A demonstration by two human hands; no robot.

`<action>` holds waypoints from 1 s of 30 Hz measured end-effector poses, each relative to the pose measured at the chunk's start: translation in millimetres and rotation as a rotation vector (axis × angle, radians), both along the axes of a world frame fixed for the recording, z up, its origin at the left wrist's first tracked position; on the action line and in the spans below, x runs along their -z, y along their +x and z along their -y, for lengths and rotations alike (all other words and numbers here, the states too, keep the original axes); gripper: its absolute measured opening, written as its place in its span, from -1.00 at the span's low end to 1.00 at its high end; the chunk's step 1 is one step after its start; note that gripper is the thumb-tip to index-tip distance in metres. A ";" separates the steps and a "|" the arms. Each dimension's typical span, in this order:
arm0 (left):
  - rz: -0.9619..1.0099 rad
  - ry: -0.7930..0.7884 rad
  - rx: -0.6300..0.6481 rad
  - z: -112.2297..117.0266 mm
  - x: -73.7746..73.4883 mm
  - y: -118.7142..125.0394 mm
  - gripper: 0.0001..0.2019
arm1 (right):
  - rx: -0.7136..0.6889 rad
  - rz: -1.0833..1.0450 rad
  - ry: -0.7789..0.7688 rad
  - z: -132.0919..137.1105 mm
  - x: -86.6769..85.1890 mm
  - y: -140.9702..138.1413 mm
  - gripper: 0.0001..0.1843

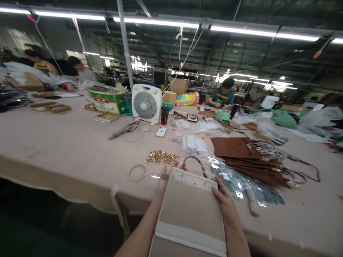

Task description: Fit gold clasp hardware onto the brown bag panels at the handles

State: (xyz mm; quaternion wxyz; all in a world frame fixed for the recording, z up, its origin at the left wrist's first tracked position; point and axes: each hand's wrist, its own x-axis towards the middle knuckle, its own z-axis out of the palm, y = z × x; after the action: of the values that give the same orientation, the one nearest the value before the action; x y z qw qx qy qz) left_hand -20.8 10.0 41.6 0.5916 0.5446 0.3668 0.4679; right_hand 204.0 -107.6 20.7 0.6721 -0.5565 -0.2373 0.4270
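A flat beige panel [191, 210] with a curved, patterned handle [195, 159] behind its far end fills the lower centre of the frame, its right edge pinched by the right hand [225, 198] with the thumb on top, while the left hand [162, 182] lies along the left edge, too blurred and hidden to tell its grip. Gold-coloured hardware [160, 156] is heaped just beyond, with small metal plates [227, 175] and stacked brown pieces [235, 147] at centre right. Farther up stand a white phone [161, 132], lying flat, and an upright fan [147, 103] at upper centre.
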 end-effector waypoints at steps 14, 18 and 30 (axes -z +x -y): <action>-0.610 0.446 -0.154 5.8 8.5 -42.2 -0.77 | -0.082 0.361 -0.161 -32.4 16.2 -1.6 -0.22; -0.838 0.778 -0.047 20.9 -0.9 -21.9 -0.69 | -0.099 0.414 -0.178 -34.3 18.0 -1.8 -0.23; -0.831 0.671 0.002 20.8 15.2 8.4 -0.54 | -0.004 0.832 -0.045 -48.3 28.4 -1.5 -0.45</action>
State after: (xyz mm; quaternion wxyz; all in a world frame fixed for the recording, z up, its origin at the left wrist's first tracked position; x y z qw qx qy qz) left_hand -12.4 -10.8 26.4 0.1902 0.8436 0.3997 0.3039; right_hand 202.4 -59.3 -7.7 0.5059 -0.6955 -0.4803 0.1722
